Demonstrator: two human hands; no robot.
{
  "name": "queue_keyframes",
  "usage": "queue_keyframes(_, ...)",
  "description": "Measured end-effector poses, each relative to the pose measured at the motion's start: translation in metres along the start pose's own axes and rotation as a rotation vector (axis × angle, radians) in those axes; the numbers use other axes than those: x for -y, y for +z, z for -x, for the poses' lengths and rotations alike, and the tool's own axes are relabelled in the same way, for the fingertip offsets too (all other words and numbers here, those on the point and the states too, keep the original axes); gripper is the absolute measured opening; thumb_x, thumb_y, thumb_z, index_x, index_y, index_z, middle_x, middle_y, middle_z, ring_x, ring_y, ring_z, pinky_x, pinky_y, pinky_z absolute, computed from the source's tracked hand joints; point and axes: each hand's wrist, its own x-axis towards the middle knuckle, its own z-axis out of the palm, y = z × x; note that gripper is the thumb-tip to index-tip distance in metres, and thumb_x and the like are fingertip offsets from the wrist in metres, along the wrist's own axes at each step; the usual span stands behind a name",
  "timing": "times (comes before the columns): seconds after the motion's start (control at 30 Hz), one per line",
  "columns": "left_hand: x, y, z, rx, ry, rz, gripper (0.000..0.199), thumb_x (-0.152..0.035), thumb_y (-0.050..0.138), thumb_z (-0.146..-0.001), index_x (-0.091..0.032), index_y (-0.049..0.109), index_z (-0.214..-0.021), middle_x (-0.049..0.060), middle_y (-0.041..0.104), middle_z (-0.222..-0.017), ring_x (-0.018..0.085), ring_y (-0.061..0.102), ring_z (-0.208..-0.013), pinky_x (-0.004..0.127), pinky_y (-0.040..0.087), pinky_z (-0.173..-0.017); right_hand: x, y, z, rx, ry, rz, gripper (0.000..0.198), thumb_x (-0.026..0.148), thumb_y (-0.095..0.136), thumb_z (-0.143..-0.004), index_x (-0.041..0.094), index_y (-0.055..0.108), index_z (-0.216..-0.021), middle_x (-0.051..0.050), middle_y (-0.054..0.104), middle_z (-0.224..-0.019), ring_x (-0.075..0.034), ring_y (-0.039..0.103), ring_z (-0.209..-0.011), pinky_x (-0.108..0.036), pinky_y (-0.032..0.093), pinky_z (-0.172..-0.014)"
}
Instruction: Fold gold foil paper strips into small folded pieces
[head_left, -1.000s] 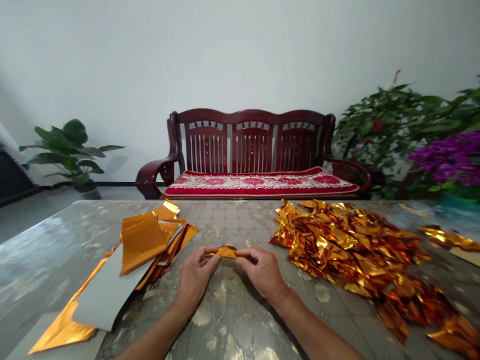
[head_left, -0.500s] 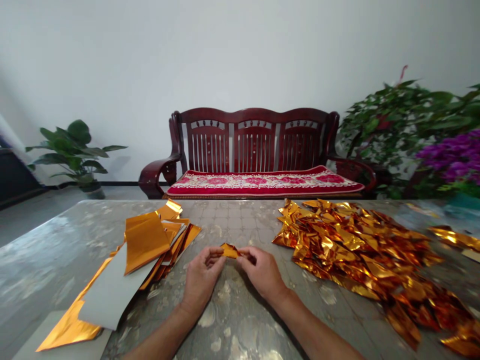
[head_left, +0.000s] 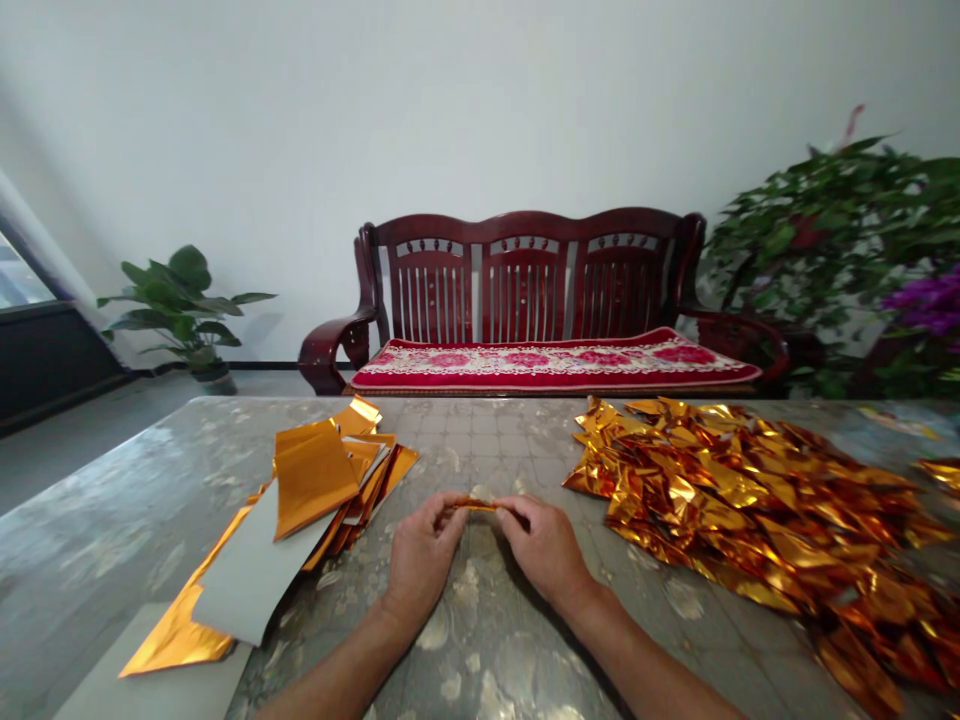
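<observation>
Between my two hands is a small folded piece of gold foil paper (head_left: 480, 505), seen nearly edge-on as a thin strip. My left hand (head_left: 429, 545) pinches its left end, thumb against fingers. At the right end, my right hand (head_left: 546, 548) grips it the same way. Both hands are just above the patterned table, near its middle. To the left lies a loose stack of flat gold foil sheets (head_left: 315, 475), some with the grey side up. A large heap of folded gold foil pieces (head_left: 720, 490) spreads over the right side.
The table (head_left: 495, 440) has a shiny patterned cover. Behind it stands a dark red wooden bench (head_left: 525, 290) with a red floral cover (head_left: 555, 362). Potted plants (head_left: 184, 305) stand left and right. Clear plastic (head_left: 881, 425) lies at the table's far right.
The foil piece has tilted from showing its gold face to a thin edge, still held at both ends. The whole view has shifted, so everything appears a little further right.
</observation>
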Motion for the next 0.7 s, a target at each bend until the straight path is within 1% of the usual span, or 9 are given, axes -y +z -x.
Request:
queue_keyframes(0.17, 0.0031, -0.0004, -0.0021, -0.008, -0.032, -0.071, 0.021, -0.039, 0.063, -0.082, -0.027, 0.076, -0.093, 0.003, 0.076, -0.079, 0.023, 0.069, -0.072, 0.03, 0.048, -0.071, 0.0022, 0.0, 0.0022, 0.006, -0.033, 0.105, 0.029, 0.026, 0.049, -0.091, 0.023, 0.078, -0.089, -0.007, 0.075, -0.087, -0.02, 0.067, -0.082, -0.028, 0.045, -0.074)
queue_keyframes(0.3, 0.0022, -0.0013, -0.0033, 0.04, -0.026, -0.172, 0.023, -0.04, 0.059, -0.084, -0.026, 0.074, -0.096, 0.003, 0.076, -0.084, 0.023, 0.069, -0.079, 0.031, 0.047, -0.073, 0.004, 0.0004, 0.0039, 0.016, -0.052, 0.167, 0.029, 0.026, 0.048, -0.091, 0.022, 0.077, -0.09, -0.006, 0.074, -0.085, -0.019, 0.067, -0.081, -0.026, 0.044, -0.073)
queue_keyframes(0.47, 0.0046, -0.0011, -0.0058, 0.09, -0.011, -0.246, 0.028, -0.041, 0.053, -0.086, -0.023, 0.072, -0.096, 0.003, 0.074, -0.093, 0.02, 0.066, -0.081, 0.031, 0.047, -0.077, 0.0044, 0.0006, 0.0038, 0.033, -0.041, 0.187, 0.03, 0.025, 0.046, -0.092, 0.022, 0.076, -0.09, -0.004, 0.074, -0.088, -0.017, 0.067, -0.083, -0.024, 0.043, -0.075)
queue_keyframes(0.6, 0.0085, -0.0011, -0.0081, 0.106, 0.0, -0.249, 0.029, -0.042, 0.054, -0.086, -0.022, 0.073, -0.093, 0.003, 0.073, -0.091, 0.02, 0.065, -0.081, 0.033, 0.047, -0.078, 0.0057, 0.0008, 0.0027, 0.042, -0.021, 0.209, 0.03, 0.028, 0.047, -0.093, 0.023, 0.076, -0.09, -0.003, 0.075, -0.09, -0.016, 0.067, -0.085, -0.024, 0.043, -0.076)
queue_keyframes(0.7, 0.0104, -0.0008, -0.0086, 0.076, -0.008, -0.206, 0.029, -0.041, 0.054, -0.086, -0.022, 0.073, -0.095, 0.004, 0.074, -0.095, 0.021, 0.066, -0.086, 0.034, 0.048, -0.081, 0.0079, 0.0005, 0.0021, 0.052, -0.008, 0.245, 0.028, 0.03, 0.048, -0.093, 0.025, 0.076, -0.091, -0.001, 0.075, -0.091, -0.017, 0.068, -0.086, -0.025, 0.043, -0.077)
